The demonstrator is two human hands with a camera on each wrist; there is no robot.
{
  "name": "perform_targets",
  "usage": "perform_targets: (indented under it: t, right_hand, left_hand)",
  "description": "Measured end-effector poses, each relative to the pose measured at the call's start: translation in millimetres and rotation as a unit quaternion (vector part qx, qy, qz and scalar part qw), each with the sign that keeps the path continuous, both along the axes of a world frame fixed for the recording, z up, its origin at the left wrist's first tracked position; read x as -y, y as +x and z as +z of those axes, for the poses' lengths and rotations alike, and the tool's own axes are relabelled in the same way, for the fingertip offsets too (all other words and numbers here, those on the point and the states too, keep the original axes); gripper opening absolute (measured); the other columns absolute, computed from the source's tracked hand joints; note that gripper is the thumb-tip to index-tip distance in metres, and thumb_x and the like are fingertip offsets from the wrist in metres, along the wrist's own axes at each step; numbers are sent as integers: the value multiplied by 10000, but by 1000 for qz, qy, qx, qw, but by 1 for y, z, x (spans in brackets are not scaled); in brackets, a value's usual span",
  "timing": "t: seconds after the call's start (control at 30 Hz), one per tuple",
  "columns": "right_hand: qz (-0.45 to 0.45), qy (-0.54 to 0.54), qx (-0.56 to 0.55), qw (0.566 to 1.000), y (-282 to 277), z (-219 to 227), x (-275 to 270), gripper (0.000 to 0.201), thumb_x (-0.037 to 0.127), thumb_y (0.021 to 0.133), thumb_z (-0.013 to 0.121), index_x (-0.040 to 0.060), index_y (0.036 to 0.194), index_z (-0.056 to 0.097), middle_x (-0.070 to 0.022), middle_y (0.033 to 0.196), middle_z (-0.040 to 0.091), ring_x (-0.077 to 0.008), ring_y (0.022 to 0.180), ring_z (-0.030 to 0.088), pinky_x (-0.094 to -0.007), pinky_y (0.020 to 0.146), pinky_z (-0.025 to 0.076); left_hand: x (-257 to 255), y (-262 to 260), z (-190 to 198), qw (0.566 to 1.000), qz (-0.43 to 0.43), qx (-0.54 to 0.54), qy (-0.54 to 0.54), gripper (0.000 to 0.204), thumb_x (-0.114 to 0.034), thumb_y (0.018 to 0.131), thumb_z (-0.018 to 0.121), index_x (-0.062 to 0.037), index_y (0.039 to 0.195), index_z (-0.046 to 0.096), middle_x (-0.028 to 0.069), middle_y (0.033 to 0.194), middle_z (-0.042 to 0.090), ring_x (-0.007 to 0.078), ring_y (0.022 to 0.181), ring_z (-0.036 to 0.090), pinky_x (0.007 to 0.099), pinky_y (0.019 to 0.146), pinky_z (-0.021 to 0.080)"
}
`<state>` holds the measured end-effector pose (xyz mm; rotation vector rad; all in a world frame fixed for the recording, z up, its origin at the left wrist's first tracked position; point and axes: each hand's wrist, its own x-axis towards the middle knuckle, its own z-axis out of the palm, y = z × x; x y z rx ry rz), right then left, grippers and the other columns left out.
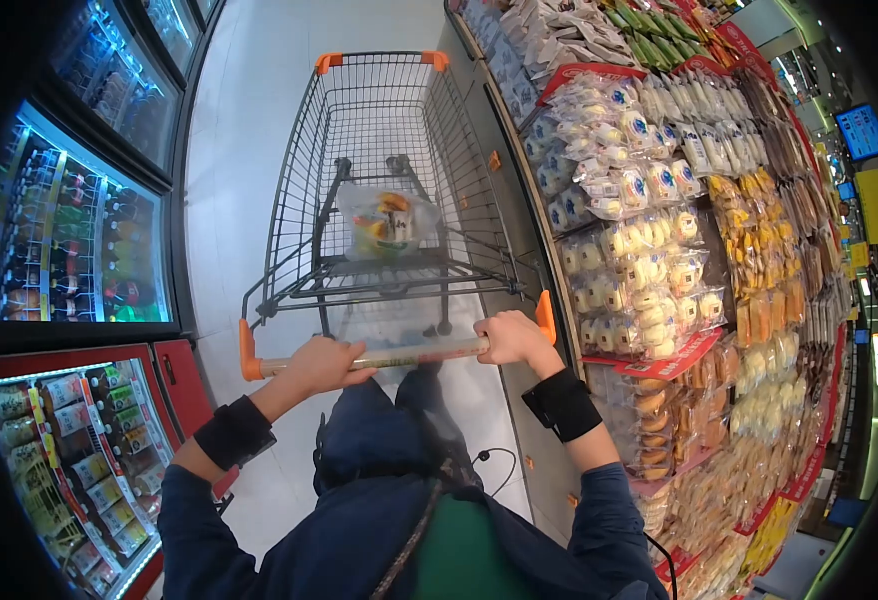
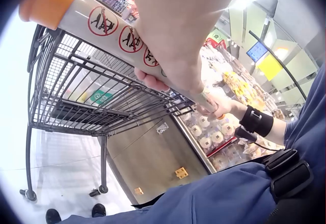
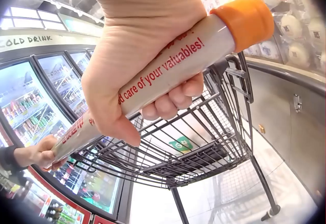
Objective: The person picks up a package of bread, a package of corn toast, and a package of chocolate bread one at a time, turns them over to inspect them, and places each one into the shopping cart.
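Both hands are on the handlebar [image 1: 409, 354] of a wire shopping cart [image 1: 377, 110] with orange corner caps. My left hand [image 1: 321, 362] grips the bar left of its middle, fingers wrapped under it in the left wrist view. Toward the right end, my right hand [image 1: 512, 338] curls round the bar; the right wrist view shows its fingers [image 3: 178, 99] beneath and the thumb across. Inside the cart lies a translucent plastic bag [image 1: 387, 222] with colourful packaged goods, partly hidden by its wrapping. A green label [image 3: 181, 144] on the bag shows through the wires.
Glass-door drink coolers [image 1: 79, 220] line the left side, with a red-framed chilled case [image 1: 84, 450] nearer me. A long display of bagged breads and buns [image 1: 649, 270] runs close along the cart's right. Pale floor [image 1: 249, 60] stretches ahead between them.
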<state>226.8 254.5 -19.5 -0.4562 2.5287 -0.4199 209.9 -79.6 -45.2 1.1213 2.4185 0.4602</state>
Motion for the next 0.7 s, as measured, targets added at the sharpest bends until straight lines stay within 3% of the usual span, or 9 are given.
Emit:
perform_targets:
  t: [0.17,0.27,0.7]
  right_hand:
    - [0,1,-65,998,-2,-4,-26,200,248,587,642,73,660,579,-148,605,586,-358,646,586,-437,592,466]
    - [0,36,-15,999,-8,-3,-40,173,240,601,621,85,669,590,-140,629,599,-347,674,595,-433,613,478]
    - [-10,29,-15,999,-17,-2,-88,174,228,592,591,86,690,616,-157,677,615,-358,717,599,-434,655,481]
  left_hand:
    - [-28,0,1,1000,16,-6,-25,412,-496,838,512,-83,821,510,124,611,586,350,528,562,430,518,455]
    - [-44,1,2,999,30,-7,-19,400,-485,836,514,-86,814,516,127,606,585,352,537,564,431,522,455]
    - [-94,8,14,997,65,2,-34,380,-464,828,529,-84,812,521,116,615,586,340,552,567,423,534,447]
